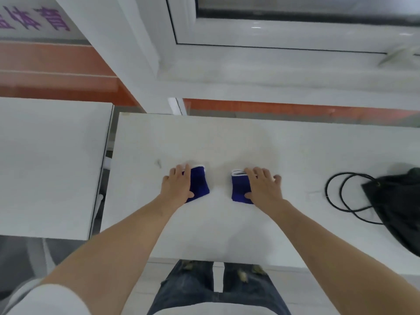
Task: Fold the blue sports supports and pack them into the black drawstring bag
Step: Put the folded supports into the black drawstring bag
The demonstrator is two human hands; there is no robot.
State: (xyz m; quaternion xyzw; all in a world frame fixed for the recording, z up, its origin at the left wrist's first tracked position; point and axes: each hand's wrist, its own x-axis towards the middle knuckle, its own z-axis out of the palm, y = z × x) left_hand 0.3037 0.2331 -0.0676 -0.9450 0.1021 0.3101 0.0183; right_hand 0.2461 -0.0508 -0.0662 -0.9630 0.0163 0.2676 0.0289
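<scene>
1. Supports: two blue sports supports lie flat on the white table [227, 137], apart, the left support [200, 185] and the right support [239, 187], white trim at far ends.
2. Left hand [177, 185] rests flat on the left one, fingers straight, grasping nothing.
3. Right hand [263, 185] presses flat on the right one, fingers spread.
4. Black drawstring bag [400, 208] lies at the table's right edge, its cord [341, 201] looped beside it, well apart from both supports.
5. Second white table [50, 164] stands to the left.

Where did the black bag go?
The black drawstring bag lies at the white table's far right edge, its cord looped beside it, right of the right hand.
</scene>
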